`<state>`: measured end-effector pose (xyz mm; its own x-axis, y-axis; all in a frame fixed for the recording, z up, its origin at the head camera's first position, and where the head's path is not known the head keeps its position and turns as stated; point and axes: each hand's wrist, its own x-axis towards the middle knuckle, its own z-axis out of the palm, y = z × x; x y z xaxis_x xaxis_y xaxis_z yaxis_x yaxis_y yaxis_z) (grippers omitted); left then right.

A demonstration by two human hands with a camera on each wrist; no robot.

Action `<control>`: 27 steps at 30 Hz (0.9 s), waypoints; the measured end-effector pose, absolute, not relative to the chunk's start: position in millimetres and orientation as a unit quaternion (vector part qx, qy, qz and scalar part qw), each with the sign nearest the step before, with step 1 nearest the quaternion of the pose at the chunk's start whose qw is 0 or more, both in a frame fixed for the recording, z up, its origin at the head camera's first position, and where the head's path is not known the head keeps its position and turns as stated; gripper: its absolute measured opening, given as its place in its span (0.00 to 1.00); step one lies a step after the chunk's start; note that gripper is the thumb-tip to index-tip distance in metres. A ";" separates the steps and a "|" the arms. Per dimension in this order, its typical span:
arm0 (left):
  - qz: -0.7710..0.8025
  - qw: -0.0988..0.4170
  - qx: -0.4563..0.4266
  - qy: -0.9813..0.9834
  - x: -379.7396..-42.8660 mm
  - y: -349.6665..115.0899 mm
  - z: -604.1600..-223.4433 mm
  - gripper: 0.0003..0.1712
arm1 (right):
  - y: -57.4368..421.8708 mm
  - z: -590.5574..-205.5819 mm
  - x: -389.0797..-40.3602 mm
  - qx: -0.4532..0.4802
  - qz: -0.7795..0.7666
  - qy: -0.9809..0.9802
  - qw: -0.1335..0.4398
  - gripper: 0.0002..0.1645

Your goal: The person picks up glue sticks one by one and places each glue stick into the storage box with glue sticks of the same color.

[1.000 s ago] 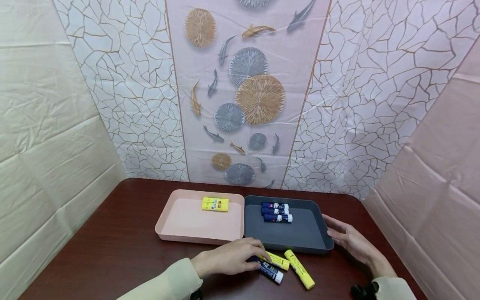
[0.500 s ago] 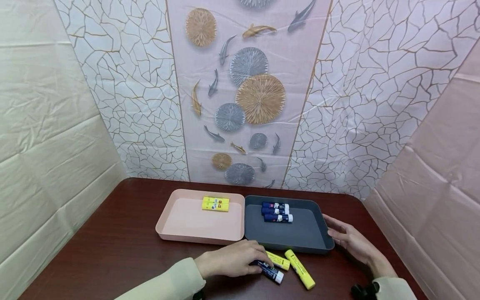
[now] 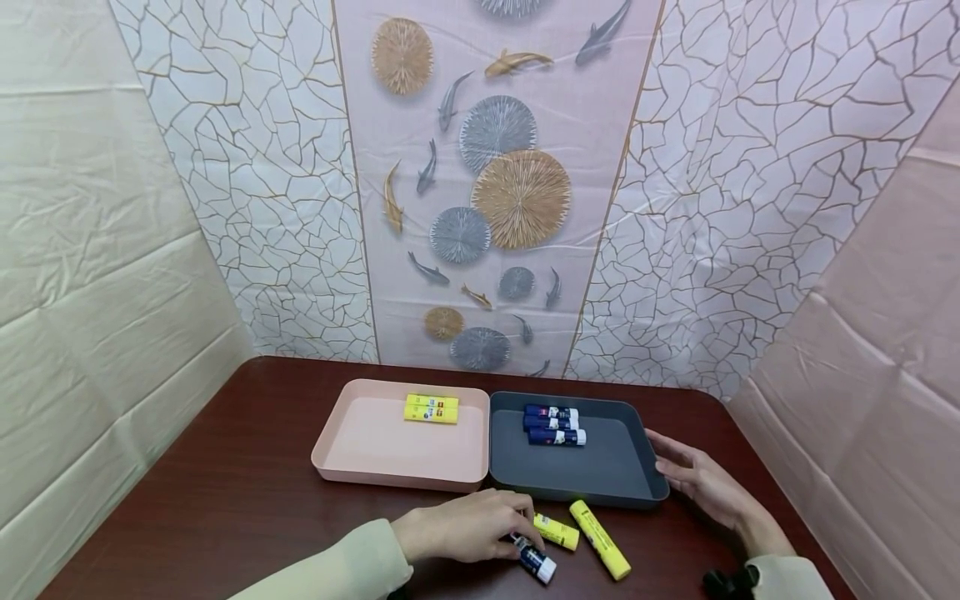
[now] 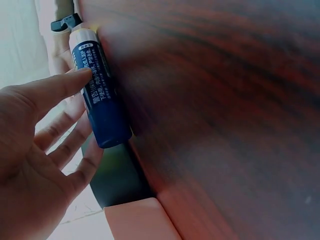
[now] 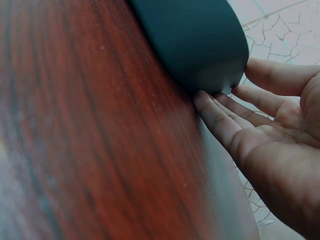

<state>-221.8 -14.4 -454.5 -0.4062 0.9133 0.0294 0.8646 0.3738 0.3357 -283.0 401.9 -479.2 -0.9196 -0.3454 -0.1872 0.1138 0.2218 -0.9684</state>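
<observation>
My left hand (image 3: 476, 525) pinches a navy glue stick (image 3: 534, 560) with a white cap, in front of the trays. In the left wrist view the thumb lies on one side of that navy stick (image 4: 107, 117) and the fingers sit along the other. Just beyond it lies a yellow glue stick (image 3: 557, 532), partly covered by the fingers, and another yellow glue stick (image 3: 600, 540) lies slanted to the right. My right hand (image 3: 705, 483) touches the right side of the dark grey tray (image 3: 615, 475); the right wrist view shows its extended fingers (image 5: 220, 120) at the tray's corner.
A pink tray (image 3: 360, 450) stands against the grey tray's left side, holding two yellow glue sticks (image 3: 431, 414). Three navy glue sticks (image 3: 551, 437) lie together inside the grey tray. All of it stands on a dark reddish wooden table (image 3: 210, 483), with patterned cloth (image 3: 480, 275) hanging behind.
The left hand has drawn the navy glue stick a little left and toward the person. The yellow stick beside it has shifted slightly nearer. The right hand stays on the tray.
</observation>
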 end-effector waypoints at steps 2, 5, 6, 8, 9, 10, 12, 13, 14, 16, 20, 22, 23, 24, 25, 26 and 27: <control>0.147 0.079 0.537 0.827 -221.2 -14.6 -455.0 0.17 | 402.1 -479.2 -283.3 -0.077 -0.618 0.760 0.185 0.44; 0.144 0.077 0.534 0.829 -219.9 -14.3 -456.2 0.17 | 402.5 -479.2 -283.4 -0.078 -0.617 0.760 0.186 0.44; 0.143 0.076 0.534 0.830 -219.4 -14.1 -456.6 0.18 | 402.8 -479.3 -283.5 -0.079 -0.617 0.761 0.186 0.44; 0.142 0.071 0.533 0.831 -218.7 -13.9 -457.0 0.18 | 403.2 -479.6 -283.4 -0.080 -0.617 0.761 0.187 0.44; 0.141 0.069 0.533 0.832 -218.4 -13.9 -457.0 0.18 | 403.3 -479.7 -283.4 -0.080 -0.616 0.761 0.186 0.44; 0.140 0.068 0.533 0.832 -218.2 -13.9 -457.0 0.18 | 403.5 -479.9 -283.4 -0.081 -0.616 0.761 0.186 0.44; 0.140 0.068 0.532 0.832 -218.1 -14.2 -456.7 0.18 | 403.5 -479.9 -283.4 -0.083 -0.615 0.761 0.186 0.44; 0.141 0.069 0.532 0.832 -218.1 -14.4 -456.5 0.18 | 403.3 -479.7 -283.2 -0.083 -0.616 0.761 0.187 0.44; 0.141 0.070 0.533 0.831 -218.2 -14.5 -456.3 0.18 | 403.2 -479.7 -283.3 -0.082 -0.616 0.761 0.187 0.44; 0.139 0.072 0.535 0.830 -218.5 -14.7 -455.9 0.19 | 403.0 -479.2 -283.2 -0.082 -0.617 0.760 0.188 0.44; 0.134 0.075 0.534 0.831 -218.4 -15.2 -455.2 0.22 | 403.0 -478.7 -283.6 -0.078 -0.617 0.760 0.187 0.44; 0.133 0.077 0.534 0.832 -218.2 -15.5 -455.3 0.23 | 403.0 -478.5 -283.7 -0.077 -0.616 0.762 0.187 0.45; 0.132 0.076 0.534 0.832 -218.0 -15.6 -455.4 0.23 | 402.8 -478.6 -283.8 -0.074 -0.615 0.762 0.187 0.45; 0.132 0.075 0.535 0.831 -217.9 -15.7 -455.5 0.23 | 402.5 -478.7 -283.7 -0.070 -0.615 0.763 0.186 0.45; 0.131 0.074 0.536 0.831 -217.8 -15.8 -455.6 0.23 | 402.6 -479.0 -283.8 -0.069 -0.614 0.763 0.188 0.45; 0.131 0.073 0.537 0.830 -217.7 -15.9 -455.5 0.23 | 402.6 -479.4 -283.8 -0.067 -0.614 0.764 0.188 0.45; 0.131 0.072 0.536 0.831 -217.7 -15.9 -455.2 0.23 | 402.5 -479.7 -283.7 -0.066 -0.614 0.764 0.189 0.45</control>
